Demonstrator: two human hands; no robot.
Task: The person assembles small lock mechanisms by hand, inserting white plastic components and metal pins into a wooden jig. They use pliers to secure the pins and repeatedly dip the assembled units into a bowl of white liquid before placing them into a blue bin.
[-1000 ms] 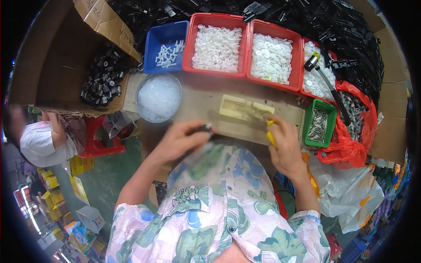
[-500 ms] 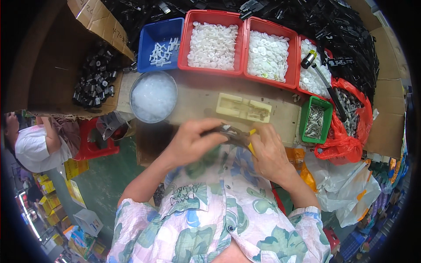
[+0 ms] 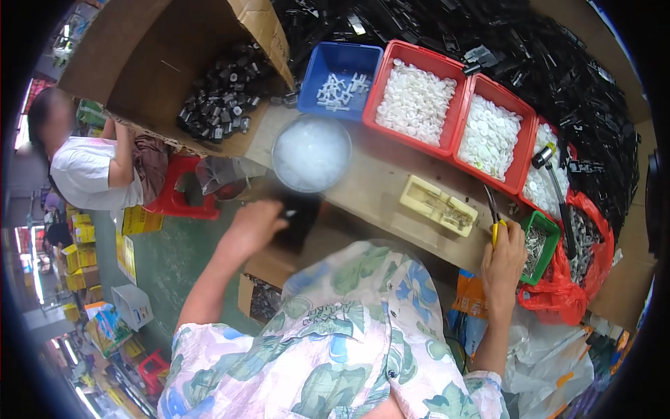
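Note:
My left hand (image 3: 252,227) is out to the left, below the round bowl, and smeared by motion. Just beyond its fingertips is a blurred black piece (image 3: 301,222) with a small pale spot; whether the fingers touch it I cannot tell. My right hand (image 3: 505,257) is closed around a yellow-handled tool (image 3: 497,230), whose slim dark tips point away from me over the bench. The exact kind of tool is unclear. Left of the tool a cream block-shaped fixture (image 3: 438,206) with a recess lies on the bench. Close to my right hand's right side stands a green tray (image 3: 549,253) of small metal parts.
A bowl of clear-whitish material (image 3: 311,152), a blue bin (image 3: 307,98) of white pieces and red bins (image 3: 447,148) of white parts line the bench (image 3: 377,195). A hammer (image 3: 558,188) lies across the right one. A cardboard box (image 3: 118,77) holds black parts. A person (image 3: 94,171) sits at left.
My hands have parted: the left swung left, away from the tool, and the right moved right with it. The dark part is no longer between them. The view has shifted and tilted.

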